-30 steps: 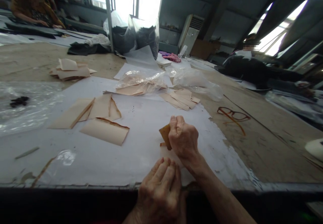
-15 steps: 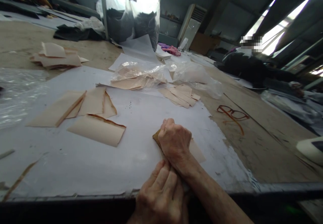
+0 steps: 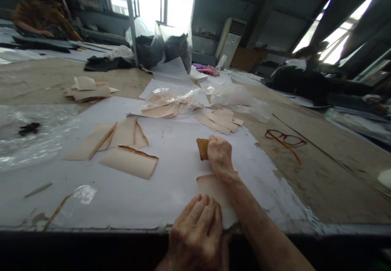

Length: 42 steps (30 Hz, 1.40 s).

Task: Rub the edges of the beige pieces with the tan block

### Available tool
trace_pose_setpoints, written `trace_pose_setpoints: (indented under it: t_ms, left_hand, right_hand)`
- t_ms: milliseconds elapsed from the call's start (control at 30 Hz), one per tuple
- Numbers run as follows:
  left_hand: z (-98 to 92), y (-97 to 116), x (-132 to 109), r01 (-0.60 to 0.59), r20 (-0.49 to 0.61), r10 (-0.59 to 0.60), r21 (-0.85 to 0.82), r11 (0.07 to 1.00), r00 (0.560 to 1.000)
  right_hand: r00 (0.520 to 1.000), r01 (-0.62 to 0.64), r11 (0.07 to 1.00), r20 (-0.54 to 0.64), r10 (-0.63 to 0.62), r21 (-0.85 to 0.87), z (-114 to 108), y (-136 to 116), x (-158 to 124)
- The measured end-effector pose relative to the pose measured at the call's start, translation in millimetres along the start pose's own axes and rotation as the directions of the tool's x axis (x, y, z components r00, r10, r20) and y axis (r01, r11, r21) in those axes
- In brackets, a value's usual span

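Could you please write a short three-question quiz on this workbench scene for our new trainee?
1. True or false: the right hand holds a brown pad in a closed grip.
2. What does the left hand press on? A) the glasses B) a tan sheet C) a plastic bag
3. Which side of the white paper do the glasses lie on, right or left?

Key:
1. True; the fist is closed round the pad.
2. B; its fingers rest on the near end of the tan sheet at the table edge.
3. Right, on the bare tabletop beside the paper.
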<state>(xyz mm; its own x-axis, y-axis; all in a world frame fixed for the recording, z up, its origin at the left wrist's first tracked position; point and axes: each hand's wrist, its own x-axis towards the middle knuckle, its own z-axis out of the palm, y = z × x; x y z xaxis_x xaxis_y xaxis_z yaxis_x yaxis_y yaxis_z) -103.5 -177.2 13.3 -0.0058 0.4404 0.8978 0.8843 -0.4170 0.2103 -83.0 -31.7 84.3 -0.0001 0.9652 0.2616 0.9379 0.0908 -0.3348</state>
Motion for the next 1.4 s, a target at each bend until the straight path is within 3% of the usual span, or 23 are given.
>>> trace_pose_setpoints:
  t_ms: [167,333,500,700,900,1033,1100,1200,1333,1400]
  left_hand:
    - [-8.4,3,3,0.016,0.135,-0.014,-0.011,1.000,0.991]
    - [-9.6,5,7,0.067,0.106,-0.059,-0.079,0.995,0.993]
    - [-2.3,5,6,0.070,0.060,-0.065,-0.081,0.994,0.996]
    - [8.7,5,0,0.054,-0.106,-0.060,-0.064,0.996,0.993]
    - [4.0,4,1,0.046,-0.035,-0.047,-0.033,0.998,0.998]
    - [0.3,3,-1,0.032,0.010,-0.032,-0.016,0.999,0.999]
    - [-0.5,3,-2,0.022,0.013,-0.022,-0.013,1.000,1.000]
    - [-1.9,3,-1,0.013,0.015,-0.013,-0.010,1.000,1.000]
    - [-2.8,3,0,0.027,0.065,-0.027,-0.004,1.000,0.998]
    - [-1.6,4,1,0.038,0.034,-0.037,-0.016,0.999,0.999]
  right_hand:
    - [0.979,0.190,0.974,-0.056,-0.197,-0.121,-13,16,-33]
    - [0.935,0.348,0.898,0.024,-0.355,-0.270,-4,8,-53]
    - [0.950,0.298,0.895,0.008,-0.313,-0.331,3,-1,-47]
    - [0.951,0.265,0.907,-0.069,-0.303,-0.328,14,-8,-41]
    - [0.974,0.165,0.961,-0.117,-0.194,-0.221,23,-15,-26]
    - [0.993,-0.030,0.999,-0.113,0.026,-0.034,14,-10,-9]
    - [0.992,-0.034,0.999,-0.120,0.037,0.027,5,-3,-10]
    - [0.959,0.132,0.991,-0.248,-0.133,-0.020,-8,7,-25]
    - [0.831,0.418,0.893,-0.327,-0.450,-0.166,-18,16,-50]
    - [0.844,0.409,0.893,-0.295,-0.448,-0.186,-16,16,-55]
